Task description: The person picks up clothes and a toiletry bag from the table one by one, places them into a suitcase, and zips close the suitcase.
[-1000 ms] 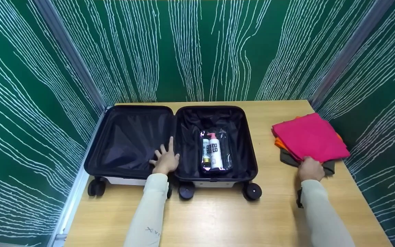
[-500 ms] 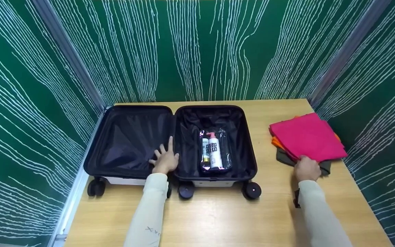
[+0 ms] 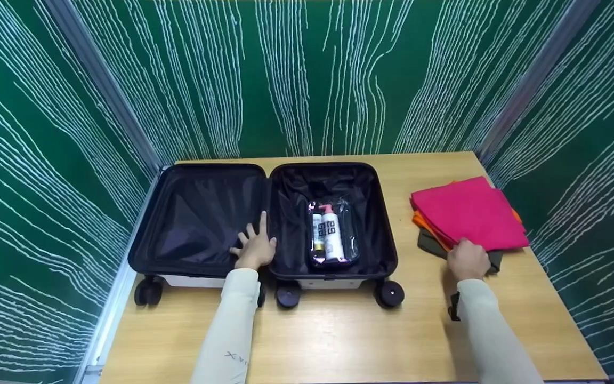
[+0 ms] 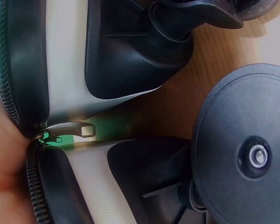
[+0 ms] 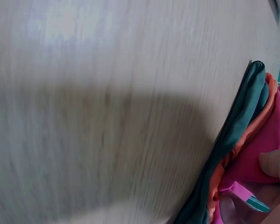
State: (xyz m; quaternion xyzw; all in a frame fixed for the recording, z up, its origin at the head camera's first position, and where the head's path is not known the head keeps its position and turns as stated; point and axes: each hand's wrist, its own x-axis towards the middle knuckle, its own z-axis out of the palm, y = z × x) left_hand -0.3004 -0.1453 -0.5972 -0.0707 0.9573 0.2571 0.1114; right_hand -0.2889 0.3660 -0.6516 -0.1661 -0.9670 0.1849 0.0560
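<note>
An open black-lined suitcase (image 3: 208,269) lies spread in two halves in the head view. My left hand (image 3: 256,249) rests with spread fingers where the halves meet. In the left wrist view, part of this hand (image 4: 7,163) lies beside the zipper (image 4: 35,184) and its metal pull (image 4: 72,129). At the right is a stack of folded cloths: a pink cloth (image 3: 469,210) on top, an orange cloth (image 3: 423,223) and a dark green cloth (image 3: 430,244) beneath. My right hand (image 3: 468,260) pinches the pink cloth's near edge; the right wrist view shows thumb and fingers at its fold.
A clear pouch (image 3: 350,234) with a white pump bottle (image 3: 332,234) and a smaller tube (image 3: 318,232) lies in the right half. Black wheels (image 3: 389,294) stick out at the suitcase's near side. Green panels (image 3: 333,80) with white lines surround the wooden table (image 3: 339,341).
My right hand and the cloth stack have shifted a little to the left across the table. The left hand stays in place on the suitcase.
</note>
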